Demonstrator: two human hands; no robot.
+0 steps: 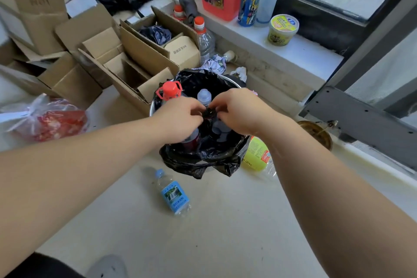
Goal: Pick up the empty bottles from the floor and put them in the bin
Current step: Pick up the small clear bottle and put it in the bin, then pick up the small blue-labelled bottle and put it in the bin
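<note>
A round bin (151, 106) lined with a black plastic bag (203, 160) stands in the middle of the floor. Bottles stick out of it: one with a red cap (169, 90), one with a pale cap (204, 95). My left hand (180, 113) and my right hand (239, 110) are over the bin, both pinching a bunched piece of the black bag between them. A clear bottle with a blue label (172, 194) lies on the floor in front of the bin. A yellow-labelled bottle (256, 153) lies against the bin's right side.
Open cardboard boxes (126, 61) crowd the left and back. Two red-capped bottles (202, 36) stand behind them. A red plastic bag (52, 119) lies at left. The window ledge (293, 52) carries a pink jug, bottles and a yellow tub. A dark metal bar (361, 119) juts at right.
</note>
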